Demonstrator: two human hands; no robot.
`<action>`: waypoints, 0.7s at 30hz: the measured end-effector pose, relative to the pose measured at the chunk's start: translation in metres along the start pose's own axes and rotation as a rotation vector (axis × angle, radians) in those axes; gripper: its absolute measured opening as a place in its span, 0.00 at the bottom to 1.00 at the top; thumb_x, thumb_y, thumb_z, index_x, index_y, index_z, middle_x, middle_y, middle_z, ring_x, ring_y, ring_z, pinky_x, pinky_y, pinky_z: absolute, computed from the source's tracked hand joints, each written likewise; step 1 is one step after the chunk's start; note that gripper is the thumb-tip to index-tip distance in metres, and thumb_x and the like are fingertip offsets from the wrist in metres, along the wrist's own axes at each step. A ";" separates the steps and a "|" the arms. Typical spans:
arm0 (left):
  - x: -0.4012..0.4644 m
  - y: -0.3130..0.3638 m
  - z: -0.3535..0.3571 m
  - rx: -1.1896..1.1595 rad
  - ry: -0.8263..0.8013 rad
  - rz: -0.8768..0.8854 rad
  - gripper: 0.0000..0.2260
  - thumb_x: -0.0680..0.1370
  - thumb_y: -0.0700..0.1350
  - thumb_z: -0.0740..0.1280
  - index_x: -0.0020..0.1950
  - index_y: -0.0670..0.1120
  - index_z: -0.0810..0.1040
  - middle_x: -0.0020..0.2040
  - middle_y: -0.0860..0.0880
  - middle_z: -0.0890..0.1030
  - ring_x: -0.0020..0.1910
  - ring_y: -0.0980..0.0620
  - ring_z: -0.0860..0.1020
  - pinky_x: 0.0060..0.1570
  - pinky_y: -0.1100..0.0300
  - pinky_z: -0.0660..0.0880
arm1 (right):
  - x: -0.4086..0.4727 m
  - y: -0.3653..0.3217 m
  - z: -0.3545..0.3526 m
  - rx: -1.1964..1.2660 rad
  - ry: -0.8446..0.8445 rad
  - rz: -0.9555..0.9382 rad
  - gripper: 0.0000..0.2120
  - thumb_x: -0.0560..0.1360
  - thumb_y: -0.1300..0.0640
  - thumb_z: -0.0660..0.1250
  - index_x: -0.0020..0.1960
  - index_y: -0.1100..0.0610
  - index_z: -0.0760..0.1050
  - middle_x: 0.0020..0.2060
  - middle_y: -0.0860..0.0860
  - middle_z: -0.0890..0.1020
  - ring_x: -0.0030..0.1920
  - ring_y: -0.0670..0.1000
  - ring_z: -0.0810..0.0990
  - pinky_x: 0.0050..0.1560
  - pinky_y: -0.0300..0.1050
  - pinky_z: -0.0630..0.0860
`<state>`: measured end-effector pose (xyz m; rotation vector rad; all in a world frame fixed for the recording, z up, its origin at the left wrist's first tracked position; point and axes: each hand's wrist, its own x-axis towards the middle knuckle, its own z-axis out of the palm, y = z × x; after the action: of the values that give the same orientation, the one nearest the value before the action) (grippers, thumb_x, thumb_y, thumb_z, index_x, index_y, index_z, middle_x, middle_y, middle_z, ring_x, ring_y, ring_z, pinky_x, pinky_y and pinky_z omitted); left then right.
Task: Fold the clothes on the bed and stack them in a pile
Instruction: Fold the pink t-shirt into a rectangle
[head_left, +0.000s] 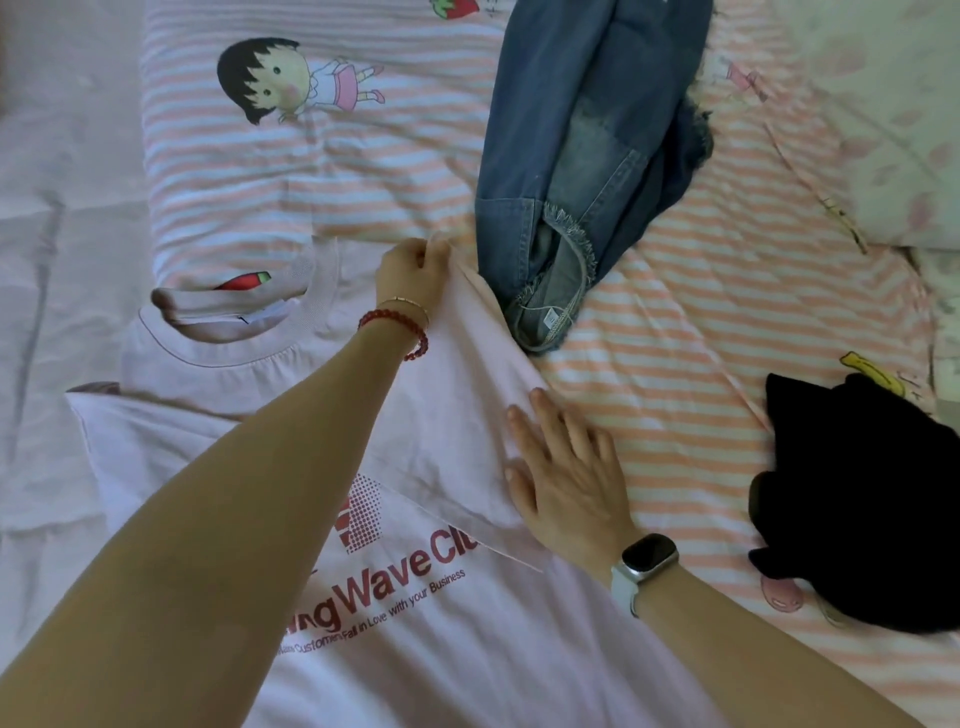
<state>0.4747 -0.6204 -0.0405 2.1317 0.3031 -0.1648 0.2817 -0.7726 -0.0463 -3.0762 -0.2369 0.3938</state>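
T-shirt sleeve fold, in progress.
Left hand (415, 273) pinches pink T-shirt (457, 405) shoulder beside jeans (587, 156); right hand (563, 475) flat, fingers straight, pressing crease. Advice: keep crease pinned, carry sleeve inward, edge straight.

Open striped sheet (675, 415) lies between the jeans (587, 156) and black garment (857, 519).

The T-shirt (457, 649) in front of me is pale pink with dark red lettering, the bed (675, 415) sheet has pink and white stripes with cartoon prints, the jeans (587, 145) at the far side are faded blue, and the garment (857, 519) at the right is black.
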 end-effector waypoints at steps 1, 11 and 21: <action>0.001 -0.001 0.001 0.035 -0.002 -0.018 0.14 0.80 0.48 0.59 0.39 0.43 0.74 0.34 0.50 0.73 0.37 0.50 0.70 0.37 0.61 0.66 | -0.002 0.000 0.002 -0.024 -0.008 0.008 0.27 0.74 0.45 0.52 0.68 0.54 0.71 0.69 0.56 0.70 0.63 0.59 0.73 0.57 0.57 0.72; -0.074 -0.068 -0.035 0.504 -0.257 -0.041 0.19 0.76 0.54 0.64 0.61 0.44 0.70 0.53 0.43 0.79 0.52 0.41 0.77 0.48 0.54 0.72 | -0.019 -0.031 0.017 0.015 -0.036 -0.292 0.24 0.75 0.45 0.53 0.69 0.50 0.69 0.71 0.55 0.67 0.71 0.59 0.64 0.68 0.66 0.57; -0.113 -0.106 -0.110 0.682 0.178 0.205 0.19 0.76 0.49 0.64 0.64 0.43 0.74 0.60 0.42 0.76 0.61 0.41 0.72 0.60 0.45 0.64 | 0.025 -0.073 0.005 0.088 -0.154 -0.340 0.28 0.78 0.44 0.39 0.74 0.51 0.60 0.75 0.53 0.55 0.76 0.56 0.48 0.72 0.62 0.39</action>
<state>0.3365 -0.4897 -0.0391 2.8447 0.1353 0.0549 0.2937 -0.6968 -0.0534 -2.8440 -0.7125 0.6024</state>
